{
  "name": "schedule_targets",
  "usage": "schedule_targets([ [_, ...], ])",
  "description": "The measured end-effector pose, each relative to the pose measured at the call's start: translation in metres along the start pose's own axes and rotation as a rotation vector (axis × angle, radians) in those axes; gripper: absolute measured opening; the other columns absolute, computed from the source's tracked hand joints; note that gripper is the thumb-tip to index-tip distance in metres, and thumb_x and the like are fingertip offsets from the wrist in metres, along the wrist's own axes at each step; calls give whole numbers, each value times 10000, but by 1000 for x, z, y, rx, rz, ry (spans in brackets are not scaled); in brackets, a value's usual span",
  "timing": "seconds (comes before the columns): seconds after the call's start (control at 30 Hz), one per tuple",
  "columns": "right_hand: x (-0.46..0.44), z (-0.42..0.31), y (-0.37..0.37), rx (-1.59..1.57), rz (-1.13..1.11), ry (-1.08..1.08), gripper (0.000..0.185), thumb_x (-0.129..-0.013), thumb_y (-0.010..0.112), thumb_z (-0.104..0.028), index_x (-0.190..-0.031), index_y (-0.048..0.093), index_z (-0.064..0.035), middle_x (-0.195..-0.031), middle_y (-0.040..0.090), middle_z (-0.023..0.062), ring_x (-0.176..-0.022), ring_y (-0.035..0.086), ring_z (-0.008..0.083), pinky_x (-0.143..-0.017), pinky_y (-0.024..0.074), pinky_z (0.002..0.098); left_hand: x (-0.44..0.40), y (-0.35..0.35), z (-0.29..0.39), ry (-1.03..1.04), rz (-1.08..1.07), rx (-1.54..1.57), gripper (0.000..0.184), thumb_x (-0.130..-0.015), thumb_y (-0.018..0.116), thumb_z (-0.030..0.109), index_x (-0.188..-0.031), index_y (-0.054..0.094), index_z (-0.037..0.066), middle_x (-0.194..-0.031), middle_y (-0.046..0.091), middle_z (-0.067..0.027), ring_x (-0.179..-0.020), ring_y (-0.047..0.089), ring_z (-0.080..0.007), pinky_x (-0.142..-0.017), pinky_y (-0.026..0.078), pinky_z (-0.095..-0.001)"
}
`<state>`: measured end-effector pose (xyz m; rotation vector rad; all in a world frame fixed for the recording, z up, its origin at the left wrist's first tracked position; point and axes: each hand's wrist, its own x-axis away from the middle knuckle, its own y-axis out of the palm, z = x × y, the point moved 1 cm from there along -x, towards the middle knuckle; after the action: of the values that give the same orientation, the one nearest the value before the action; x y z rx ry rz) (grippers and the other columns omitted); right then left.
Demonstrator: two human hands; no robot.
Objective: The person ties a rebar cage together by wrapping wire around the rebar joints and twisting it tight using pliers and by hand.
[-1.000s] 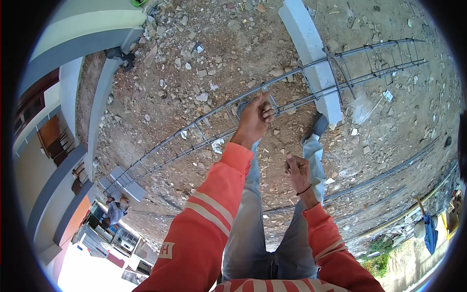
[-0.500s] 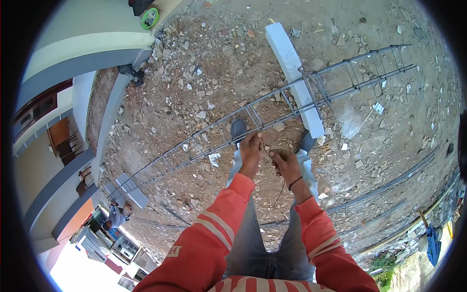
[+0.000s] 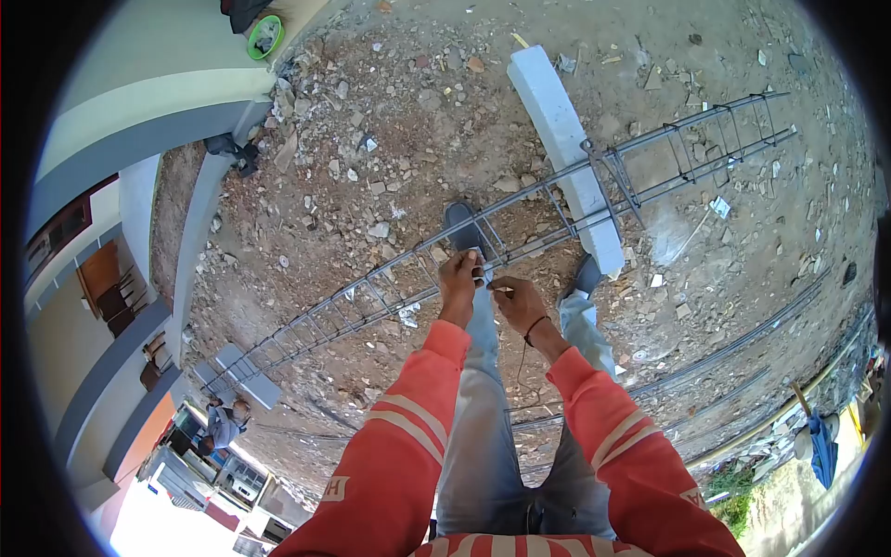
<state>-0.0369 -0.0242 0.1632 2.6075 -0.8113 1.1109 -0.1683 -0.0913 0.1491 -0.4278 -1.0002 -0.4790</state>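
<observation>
The left hand (image 3: 459, 277) is curled nearly closed, its fingertips beside the near edge of the long steel frame (image 3: 367, 290); whether it grips a bar or some small thing is too fine to tell. The right hand (image 3: 518, 304), a dark band (image 3: 535, 325) round its wrist, is closed with thumb and forefinger drawn together, its tips just beside the left hand. A thin dark strand (image 3: 522, 364) shows below the right hand, but whether that hand holds it cannot be told. The steel frame, made of long bars joined by short crosspieces, slants across the rubble-strewn ground (image 3: 371, 148) from lower left to upper right. It crosses a long pale block (image 3: 557, 121) near its right part and other pale blocks (image 3: 249, 376) at its left end. Dark bent bars (image 3: 611, 181) lie across it beside the long pale block. The left shoe (image 3: 462, 226) is partly behind the frame's bars, and the right shoe (image 3: 583, 277) is near the lower end of the long pale block. Another person (image 3: 225, 423) is by the frame's far left end.
</observation>
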Motion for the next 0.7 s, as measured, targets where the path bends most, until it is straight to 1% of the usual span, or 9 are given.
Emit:
schedule_targets([
  [0.03,-8,7,8,141,67,-15,205,-847,617,-187,-976,723,-68,-833,705,182,-718,683,324,-678,534,410,-10,-10,-3,-26,5,-2,184,-945,634,251,-975,664,72,-813,621,20,-686,560,-80,-604,453,-232],
  [0.07,-19,14,17,107,76,98,208,-836,617,-202,-966,725,-81,-874,703,199,-771,677,373,-698,541,434,-22,-19,-4,74,20,-146,186,-931,651,225,-1000,674,54,-840,648,6,-706,581,-98,-616,469,-248],
  [0.13,-40,30,35,256,148,126,208,-842,609,-205,-961,725,-81,-864,701,201,-771,676,379,-696,539,439,-48,-33,0,311,105,-394,213,-874,701,145,-1040,689,12,-900,710,-58,-770,656,-171,-679,515,-295],
  [0.23,-73,51,56,421,299,167,212,-849,598,-202,-970,719,-77,-838,695,207,-766,670,395,-691,532,458,-70,-41,24,411,178,-522,219,-843,715,125,-1030,696,13,-881,719,-105,-803,693,-210,-723,532,-318],
  [0.3,-88,46,70,449,362,198,216,-852,595,-196,-983,713,-72,-823,691,211,-762,666,404,-688,527,472,-101,-43,28,397,149,-607,216,-836,713,137,-1023,704,28,-878,724,-125,-839,712,-235,-751,539,-333],
  [0.37,-104,10,79,341,440,390,217,-848,595,-176,-1007,702,-73,-824,684,223,-786,662,408,-716,513,499,-130,-36,24,310,-10,-822,197,-841,711,175,-962,725,20,-863,732,-125,-836,714,-243,-752,540,-340],
  [0.53,-122,24,86,525,537,172,248,-842,585,-160,-1031,704,-53,-824,695,216,-814,666,415,-720,508,498,-170,-19,7,278,-219,-670,224,-819,734,231,-904,750,25,-823,733,-135,-786,713,-261,-710,541,-351],
  [0.6,-122,17,87,492,550,238,273,-845,574,-180,-1027,714,-32,-843,696,233,-808,668,427,-708,515,492,-173,-15,3,251,-264,-612,227,-810,742,239,-896,756,30,-808,731,-139,-766,712,-263,-695,541,-354],
  [0.7,-125,10,84,389,551,406,285,-846,569,-200,-1016,723,-30,-887,684,278,-857,665,438,-758,517,485,-162,-13,14,307,-153,-671,219,-799,750,243,-891,760,45,-793,726,-143,-728,706,-249,-670,540,-348],
])
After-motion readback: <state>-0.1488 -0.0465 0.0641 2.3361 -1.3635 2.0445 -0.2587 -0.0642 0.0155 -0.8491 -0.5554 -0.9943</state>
